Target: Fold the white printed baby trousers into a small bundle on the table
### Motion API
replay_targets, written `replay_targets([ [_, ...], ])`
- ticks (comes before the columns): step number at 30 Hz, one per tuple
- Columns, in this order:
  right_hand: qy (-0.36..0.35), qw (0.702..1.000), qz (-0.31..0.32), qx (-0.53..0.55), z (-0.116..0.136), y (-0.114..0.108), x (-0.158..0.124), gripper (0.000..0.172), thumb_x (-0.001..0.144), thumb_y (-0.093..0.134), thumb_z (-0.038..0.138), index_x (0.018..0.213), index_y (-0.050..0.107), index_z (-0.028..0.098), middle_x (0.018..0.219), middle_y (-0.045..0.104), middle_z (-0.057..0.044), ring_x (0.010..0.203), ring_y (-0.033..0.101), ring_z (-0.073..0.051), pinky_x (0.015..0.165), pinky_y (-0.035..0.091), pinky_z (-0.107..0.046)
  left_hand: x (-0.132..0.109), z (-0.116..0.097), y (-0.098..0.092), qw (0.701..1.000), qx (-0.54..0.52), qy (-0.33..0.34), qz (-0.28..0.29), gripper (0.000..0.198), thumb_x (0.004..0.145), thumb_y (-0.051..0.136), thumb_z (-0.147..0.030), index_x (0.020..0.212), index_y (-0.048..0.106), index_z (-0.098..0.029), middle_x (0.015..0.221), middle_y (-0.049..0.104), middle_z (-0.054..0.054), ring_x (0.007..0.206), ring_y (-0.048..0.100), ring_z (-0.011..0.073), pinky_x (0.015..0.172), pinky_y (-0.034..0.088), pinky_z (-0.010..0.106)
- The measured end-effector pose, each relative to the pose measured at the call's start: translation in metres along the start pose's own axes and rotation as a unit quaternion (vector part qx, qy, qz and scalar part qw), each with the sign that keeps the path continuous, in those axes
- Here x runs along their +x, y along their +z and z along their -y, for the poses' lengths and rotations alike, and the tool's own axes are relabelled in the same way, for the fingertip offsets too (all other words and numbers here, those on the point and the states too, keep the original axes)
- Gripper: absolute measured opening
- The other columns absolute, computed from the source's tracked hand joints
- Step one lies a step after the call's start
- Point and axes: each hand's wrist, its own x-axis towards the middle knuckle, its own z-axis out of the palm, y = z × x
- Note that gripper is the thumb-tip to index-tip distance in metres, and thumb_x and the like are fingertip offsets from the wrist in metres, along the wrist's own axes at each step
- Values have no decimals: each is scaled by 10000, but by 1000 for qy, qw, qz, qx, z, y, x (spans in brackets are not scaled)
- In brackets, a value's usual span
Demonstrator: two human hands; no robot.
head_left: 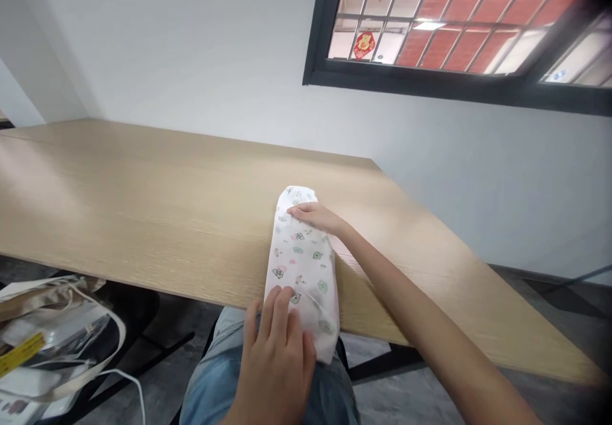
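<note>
A long white fabric piece (pixel 299 253) with small green, pink and grey prints lies across the wooden table's front edge, its near end hanging over my lap. My right hand (pixel 310 215) is at its far end, fingers pressed together on the cloth; whether they pinch it is hard to make out. My left hand (pixel 280 342) rests on the near part, fingers spread and lying on the fabric.
The wooden table (pixel 167 202) reaches to the wall, with a barred window (pixel 430 81) above. A bag with packed items (pixel 62 329) and a white cable sits at lower left. My jeans (pixel 215 374) are below the table edge.
</note>
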Motion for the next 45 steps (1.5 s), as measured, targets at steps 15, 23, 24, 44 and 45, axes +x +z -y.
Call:
replay_targets([
  [15, -111, 948, 59, -294, -7, 16, -21, 429, 944, 235, 250, 1314, 440, 179, 1390, 403, -61, 1284, 341, -202, 1065, 247, -388, 70, 45, 40, 942, -23, 123, 311, 529, 879, 318, -242, 1371, 301, -50, 1445, 285, 165, 1340, 233, 295, 1077, 218, 510],
  [23, -84, 929, -13, -360, -5, 14, 26, 366, 912, 298, 163, 1212, 478, 58, 1309, 449, -206, 1194, 411, -305, 978, 303, -455, -9, 39, -7, 942, 7, 249, 224, 762, 674, 376, -59, 1412, 188, -66, 1470, 244, 96, 1368, 165, 249, 1051, 295, 444],
  [24, -88, 929, -2, -360, -2, 14, 22, 347, 918, 292, 172, 1171, 509, 73, 1241, 509, -197, 1129, 469, -294, 941, 348, -438, -9, 44, -9, 938, 12, 256, 231, 796, 642, 367, -36, 1416, 184, -82, 1469, 252, 77, 1363, 186, 238, 1049, 298, 436],
  [44, -378, 850, -127, -344, 18, 37, -190, 382, 835, 378, 92, 1204, 437, 171, 831, 667, -63, 736, 636, -200, 719, 524, -376, 37, 57, -15, 946, -248, 195, 81, 261, 872, 471, -161, 1130, 470, -193, 834, 644, 24, 763, 583, 143, 737, 441, 290],
  [45, -370, 863, -135, -317, 26, 38, -193, 358, 844, 392, 111, 1190, 434, 194, 799, 664, -50, 683, 630, -190, 649, 527, -338, 38, 55, -22, 944, -255, 194, 78, 228, 873, 494, -192, 1100, 481, -203, 808, 642, 14, 729, 582, 138, 735, 445, 294],
])
